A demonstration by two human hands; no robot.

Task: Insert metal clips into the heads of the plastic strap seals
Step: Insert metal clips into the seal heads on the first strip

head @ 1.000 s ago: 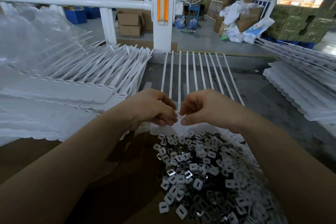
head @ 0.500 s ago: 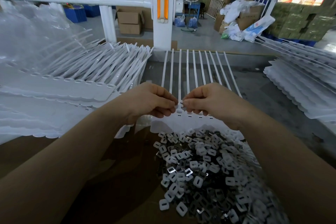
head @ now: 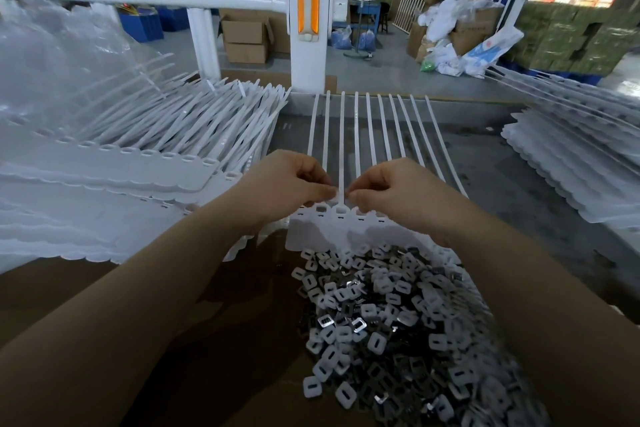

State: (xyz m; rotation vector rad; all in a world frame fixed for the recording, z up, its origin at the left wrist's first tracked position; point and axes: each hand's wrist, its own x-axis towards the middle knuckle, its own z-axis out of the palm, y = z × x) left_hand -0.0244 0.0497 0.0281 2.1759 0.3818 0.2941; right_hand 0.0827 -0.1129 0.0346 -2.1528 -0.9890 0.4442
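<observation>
Clips (head: pixel 384 326), metal squares mixed with white plastic ones, lie heaped nearest my camera on a brown cardboard surface (head: pixel 221 350), between the two bare forearms. Past the heap I see the sheet of joined strap seals (head: pixel 341 218) lying flat on the grey table (head: pixel 519 205), its row of slotted heads just beyond the pile and its thin white straps fanning away toward the table's far edge. My left hand (head: pixel 287 184) and right hand (head: pixel 391 187) meet over that row, fingers curled, each one's fingertips pinching at one seal's head near the middle; whether a clip sits between the fingertips I cannot tell. Stacks of more seal sheets (head: pixel 149 163) lie left of the hands, partly under clear plastic film (head: pixel 62 80), and another stack (head: pixel 575 170) lies at the right edge. Beyond the table stand a white railing post (head: pixel 308 11) with an orange reflector, cardboard boxes (head: pixel 247 37) and the workshop floor.
</observation>
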